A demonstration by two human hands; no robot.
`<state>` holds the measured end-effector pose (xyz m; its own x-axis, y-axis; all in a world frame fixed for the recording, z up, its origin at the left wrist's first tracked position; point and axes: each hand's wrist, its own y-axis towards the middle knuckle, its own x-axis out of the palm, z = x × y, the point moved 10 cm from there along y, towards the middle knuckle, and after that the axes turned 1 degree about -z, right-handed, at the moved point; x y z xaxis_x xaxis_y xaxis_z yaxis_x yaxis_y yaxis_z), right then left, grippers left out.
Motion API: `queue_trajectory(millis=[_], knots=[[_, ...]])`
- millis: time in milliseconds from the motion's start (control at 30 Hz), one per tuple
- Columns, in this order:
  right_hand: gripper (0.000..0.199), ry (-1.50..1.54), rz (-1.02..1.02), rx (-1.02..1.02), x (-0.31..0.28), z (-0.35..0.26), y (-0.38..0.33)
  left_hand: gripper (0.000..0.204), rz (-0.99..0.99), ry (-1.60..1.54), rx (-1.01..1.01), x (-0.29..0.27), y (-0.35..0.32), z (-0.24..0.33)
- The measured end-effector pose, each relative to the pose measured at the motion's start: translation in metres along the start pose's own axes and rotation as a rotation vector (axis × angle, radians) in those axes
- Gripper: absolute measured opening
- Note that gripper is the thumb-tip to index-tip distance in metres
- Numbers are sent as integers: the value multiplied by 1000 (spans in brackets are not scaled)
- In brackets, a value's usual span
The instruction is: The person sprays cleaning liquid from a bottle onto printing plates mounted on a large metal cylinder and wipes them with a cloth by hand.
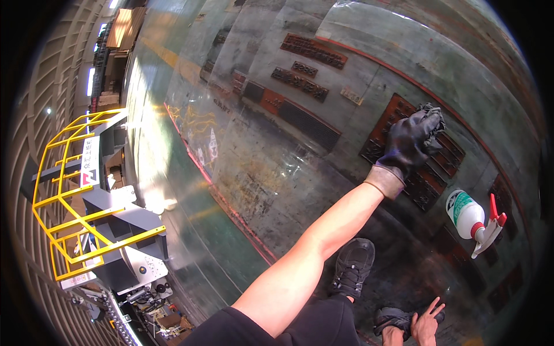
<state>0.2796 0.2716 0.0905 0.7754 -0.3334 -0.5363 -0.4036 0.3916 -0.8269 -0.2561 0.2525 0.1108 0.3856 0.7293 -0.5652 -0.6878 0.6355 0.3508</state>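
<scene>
One person is at work here, crouched on a huge curved metal surface [271,173], and two dark shoes show near the bottom edge, one shoe [352,268] planted forward and the other shoe [395,318] lower down. There is one spray bottle [470,218], white with a red trigger, lying on the metal well to the right of the outstretched arm and touching neither hand. Several rust-brown plates with raised lettering are fixed to the surface; I count at least four in the upper group [306,63] and one larger plate [424,155] further right. The gloved hand [411,144], which comes in from the lower edge on a long bare forearm, wears a single black glove with a tan cuff. Its fingers are curled fairly narrow over a dark rag [434,115] bunched at the fingertips, pressing it against the larger plate. The arm is stretched nearly straight, rising diagonally up and to the right. The bare hand [427,324] sits at the bottom edge beside the lower shoe, fingers spread loosely and holding nothing. Off to the left stands one grey machine [118,230] ringed by a yellow railing [69,190].
</scene>
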Motion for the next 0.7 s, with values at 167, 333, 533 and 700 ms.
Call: queue_trajectory(millis=[167, 333, 533, 700], knots=[[108, 142, -147, -135, 48, 7, 8, 65, -20, -13, -11, 3, 2, 1], [100, 121, -249, -178, 5, -20, 1, 65, -49, -47, -32, 11, 2, -2], [69, 236, -100, -212, -63, -4, -5, 48, -107, 4, -18, 18, 1, -11], [70, 216, -209, 31, -33, 52, -7, 55, -53, 39, 57, 20, 6, -5]])
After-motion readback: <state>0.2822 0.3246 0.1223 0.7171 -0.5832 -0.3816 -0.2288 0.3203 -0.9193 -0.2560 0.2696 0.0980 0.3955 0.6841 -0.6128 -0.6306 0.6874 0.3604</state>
